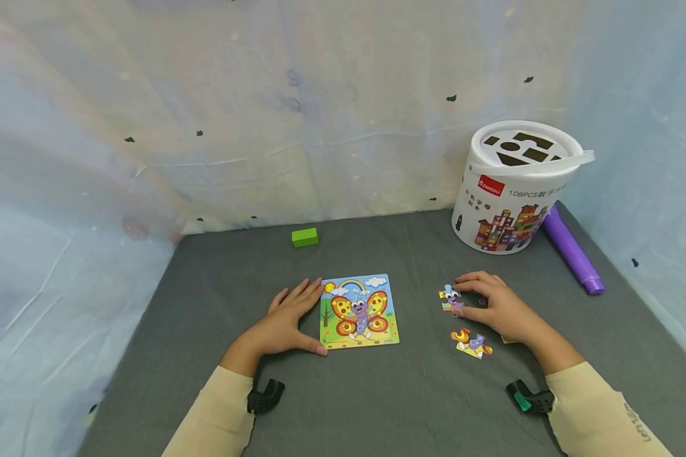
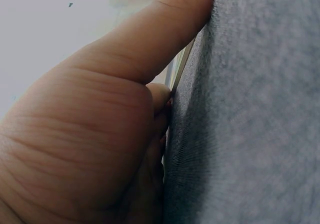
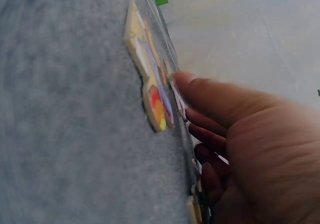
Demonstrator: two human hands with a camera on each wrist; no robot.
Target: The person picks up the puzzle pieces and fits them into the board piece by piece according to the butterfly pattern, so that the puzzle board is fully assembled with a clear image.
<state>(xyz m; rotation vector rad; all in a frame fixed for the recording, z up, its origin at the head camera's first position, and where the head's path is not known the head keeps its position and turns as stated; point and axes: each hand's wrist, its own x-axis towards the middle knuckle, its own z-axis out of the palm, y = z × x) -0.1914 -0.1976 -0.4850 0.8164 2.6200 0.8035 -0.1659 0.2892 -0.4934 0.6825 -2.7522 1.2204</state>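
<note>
On the grey table lies a square butterfly picture puzzle (image 1: 360,311) with its picture whole. My left hand (image 1: 285,327) rests along its left edge, fingers spread and fairly straight, thumb at the lower corner. In the left wrist view the left thumb (image 2: 145,38) hides most of the board. Further right, my right hand (image 1: 497,304) holds a small puzzle piece (image 1: 450,299) with a purple face between thumb and index finger. Just below it lies a loose puzzle piece (image 1: 471,343) in orange, purple and yellow. More pieces are partly hidden under the right hand.
A white lidded bucket (image 1: 508,197) with shape holes on top stands at the back right. Beside it a purple tube (image 1: 573,251) lies along the table. A green block (image 1: 304,237) sits near the back edge. Pale sheeting (image 1: 320,127) hangs behind and at the sides.
</note>
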